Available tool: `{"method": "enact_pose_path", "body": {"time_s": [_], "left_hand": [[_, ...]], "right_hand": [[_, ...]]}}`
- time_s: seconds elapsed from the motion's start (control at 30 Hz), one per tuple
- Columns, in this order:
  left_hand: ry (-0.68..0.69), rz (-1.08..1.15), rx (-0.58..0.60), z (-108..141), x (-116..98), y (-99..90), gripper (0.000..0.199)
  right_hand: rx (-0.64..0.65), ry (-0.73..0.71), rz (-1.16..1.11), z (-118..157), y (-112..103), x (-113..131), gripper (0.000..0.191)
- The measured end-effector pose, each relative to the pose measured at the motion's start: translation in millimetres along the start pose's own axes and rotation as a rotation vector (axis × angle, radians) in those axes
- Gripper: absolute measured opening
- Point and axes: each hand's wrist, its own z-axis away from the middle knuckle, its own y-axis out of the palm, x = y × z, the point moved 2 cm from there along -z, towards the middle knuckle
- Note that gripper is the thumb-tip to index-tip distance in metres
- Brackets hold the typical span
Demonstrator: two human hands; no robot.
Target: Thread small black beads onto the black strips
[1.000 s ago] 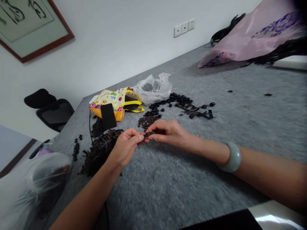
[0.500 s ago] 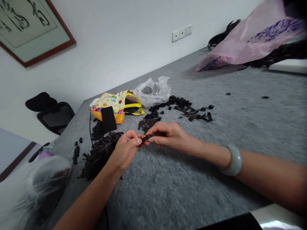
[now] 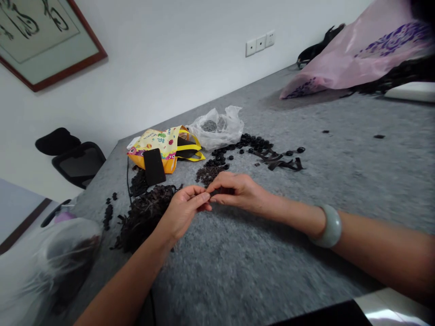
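Black strip (image 3: 220, 192) is now disappearing almost entirely between your fingertips: your right hand (image 3: 238, 192) and left hand (image 3: 185, 212) are pinching it from both sides, having closed in since the last view. Less of it is showing, so its ends cannot be inspected. You are holding it over the grey felt tabletop (image 3: 258, 258), just right of the dark tangled pile (image 3: 144, 217).

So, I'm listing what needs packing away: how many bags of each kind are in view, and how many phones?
Yellow printed tote bag: 1
Clear plastic bags: 2
Pink plastic bag with purple print: 1
Black rectangular smartphone: 1
Total: 5
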Motion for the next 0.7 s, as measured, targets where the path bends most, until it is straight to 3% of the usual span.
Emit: {"method": "enact_pose_path", "body": {"time_s": [0.13,0.3,0.53,0.6,0.7], "left_hand": [[0.036,-0.040,-0.058,0,-1,-2.7,0.025],[0.133,-0.214,-0.049,1,-2,-3.2,0.020],[0.499,-0.742,-0.163,9,-9,-4.0,0.016],[0.495,-0.738,-0.175,10,-10,-3.7,0.012],[0.345,-0.523,-0.168,8,-9,-2.9,0.011]], "right_hand": [[-0.009,0.217,-0.229,0,4,-2,0.023],[0.019,0.450,-0.471,-2,9,-9,0.028],[0.028,0.660,-0.626,-3,11,-5,0.033],[0.045,0.685,-0.658,-2,12,-3,0.030],[0.069,0.676,-0.698,-3,12,-2,0.028]]}}
